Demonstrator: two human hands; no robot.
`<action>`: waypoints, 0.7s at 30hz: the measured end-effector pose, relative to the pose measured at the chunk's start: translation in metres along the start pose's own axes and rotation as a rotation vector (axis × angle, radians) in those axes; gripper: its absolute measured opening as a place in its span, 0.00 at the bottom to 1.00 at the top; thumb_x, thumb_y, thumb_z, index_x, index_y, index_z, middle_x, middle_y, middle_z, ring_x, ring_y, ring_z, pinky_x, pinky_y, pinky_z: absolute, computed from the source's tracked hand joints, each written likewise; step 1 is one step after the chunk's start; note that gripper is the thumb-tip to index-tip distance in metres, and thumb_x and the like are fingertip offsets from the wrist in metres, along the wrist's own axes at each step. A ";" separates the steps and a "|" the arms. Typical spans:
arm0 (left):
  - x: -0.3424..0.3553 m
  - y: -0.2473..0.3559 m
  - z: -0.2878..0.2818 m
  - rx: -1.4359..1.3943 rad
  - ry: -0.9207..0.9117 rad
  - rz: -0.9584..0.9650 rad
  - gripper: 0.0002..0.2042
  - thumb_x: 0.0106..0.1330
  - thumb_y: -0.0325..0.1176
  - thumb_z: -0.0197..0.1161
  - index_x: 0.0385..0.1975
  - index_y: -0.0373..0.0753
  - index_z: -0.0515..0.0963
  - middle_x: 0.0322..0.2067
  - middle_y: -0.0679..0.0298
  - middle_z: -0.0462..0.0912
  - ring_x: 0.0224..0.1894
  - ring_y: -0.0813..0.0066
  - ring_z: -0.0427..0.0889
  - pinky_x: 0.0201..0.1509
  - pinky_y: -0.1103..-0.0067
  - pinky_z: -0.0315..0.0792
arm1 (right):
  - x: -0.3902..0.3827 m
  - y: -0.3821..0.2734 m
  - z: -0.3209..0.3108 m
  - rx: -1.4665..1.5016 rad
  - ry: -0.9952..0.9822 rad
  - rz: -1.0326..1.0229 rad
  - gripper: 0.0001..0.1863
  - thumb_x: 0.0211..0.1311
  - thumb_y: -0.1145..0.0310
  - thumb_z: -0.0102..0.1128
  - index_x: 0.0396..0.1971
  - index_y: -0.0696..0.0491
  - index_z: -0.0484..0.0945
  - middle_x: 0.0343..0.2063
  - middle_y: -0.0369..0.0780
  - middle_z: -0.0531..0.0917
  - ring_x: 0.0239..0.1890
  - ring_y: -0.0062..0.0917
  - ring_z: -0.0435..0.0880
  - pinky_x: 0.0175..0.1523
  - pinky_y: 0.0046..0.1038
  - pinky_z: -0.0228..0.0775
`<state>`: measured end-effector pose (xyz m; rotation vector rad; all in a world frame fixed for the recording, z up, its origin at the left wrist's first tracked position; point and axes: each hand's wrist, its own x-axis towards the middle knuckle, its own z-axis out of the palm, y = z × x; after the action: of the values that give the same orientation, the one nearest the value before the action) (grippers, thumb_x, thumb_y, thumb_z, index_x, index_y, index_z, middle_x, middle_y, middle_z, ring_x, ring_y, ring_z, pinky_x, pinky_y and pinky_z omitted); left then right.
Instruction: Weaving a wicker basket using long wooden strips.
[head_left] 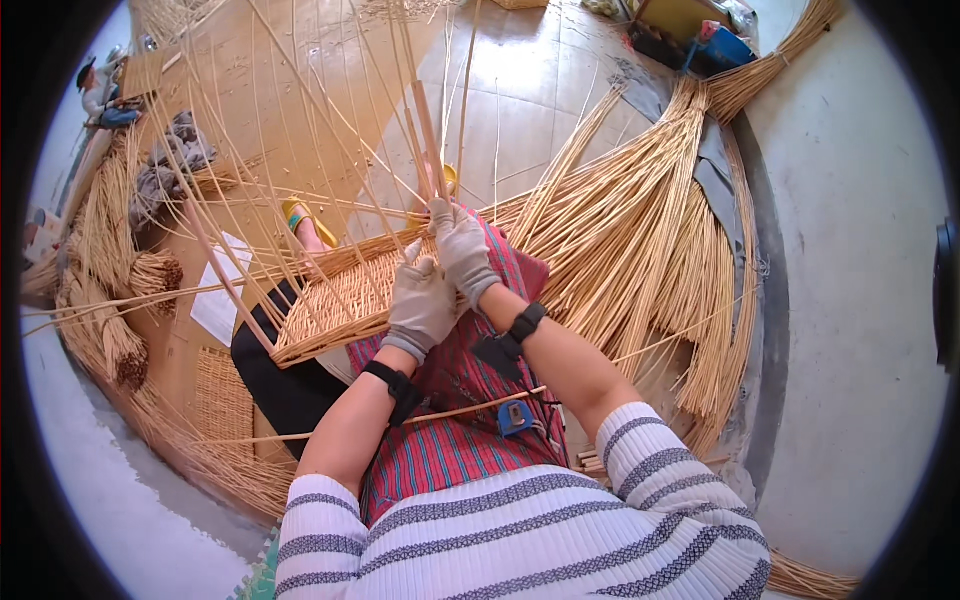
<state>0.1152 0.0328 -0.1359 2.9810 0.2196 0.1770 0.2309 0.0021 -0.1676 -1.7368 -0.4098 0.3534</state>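
Note:
A partly woven wicker basket [335, 305] lies across my lap, its long thin stakes rising upward and fanning away from me. My gloved left hand [420, 305] is closed at the basket's near right edge, with thumb and fingers pinched together on the weave. Just above and right of it, my gloved right hand [463, 248] is closed around thicker upright rods [426, 135] at the basket's right corner. The fingertips of both hands are partly hidden by the gloves and rods. A red striped cloth [450, 445] covers my lap, and a blue tape measure [515, 418] rests on it.
A big spread of loose wicker rods [620, 240] lies at the right by the wall. Rod bundles [105, 250] line the left side, near a white paper sheet [220, 290] and a flat woven panel [225, 395]. Another person [108, 98] sits at the far left.

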 end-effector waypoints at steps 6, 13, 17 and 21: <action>-0.052 -0.005 -0.050 -0.089 0.170 0.062 0.27 0.61 0.43 0.67 0.59 0.40 0.73 0.55 0.56 0.79 0.59 0.58 0.77 0.68 0.60 0.64 | -0.056 -0.055 -0.069 -0.394 -0.181 -0.263 0.17 0.69 0.59 0.58 0.48 0.56 0.74 0.34 0.45 0.83 0.39 0.36 0.83 0.44 0.37 0.74; -0.138 -0.037 -0.057 -0.990 0.134 -0.386 0.16 0.65 0.31 0.65 0.53 0.41 0.78 0.38 0.59 0.85 0.41 0.59 0.84 0.60 0.69 0.71 | -0.173 -0.051 -0.082 -0.674 -1.276 -0.134 0.22 0.60 0.53 0.68 0.50 0.46 0.75 0.35 0.41 0.86 0.39 0.38 0.87 0.45 0.38 0.77; -0.169 -0.060 -0.103 -0.187 0.189 -0.046 0.08 0.66 0.33 0.65 0.42 0.42 0.80 0.34 0.62 0.83 0.36 0.59 0.81 0.55 0.68 0.72 | -0.109 -0.061 -0.133 -0.782 -0.367 -0.532 0.09 0.50 0.60 0.74 0.27 0.46 0.85 0.26 0.34 0.85 0.31 0.32 0.84 0.40 0.34 0.76; -0.197 -0.105 -0.099 -0.199 0.427 -0.494 0.04 0.65 0.30 0.64 0.37 0.42 0.80 0.28 0.60 0.80 0.33 0.57 0.80 0.46 0.70 0.75 | -0.068 -0.076 -0.182 -0.806 0.361 -0.842 0.12 0.50 0.72 0.75 0.35 0.51 0.83 0.30 0.37 0.85 0.35 0.28 0.84 0.45 0.32 0.76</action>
<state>-0.1054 0.1190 -0.0761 2.5595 0.9096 0.7196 0.2457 -0.1737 -0.0556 -2.1294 -1.0509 -0.8254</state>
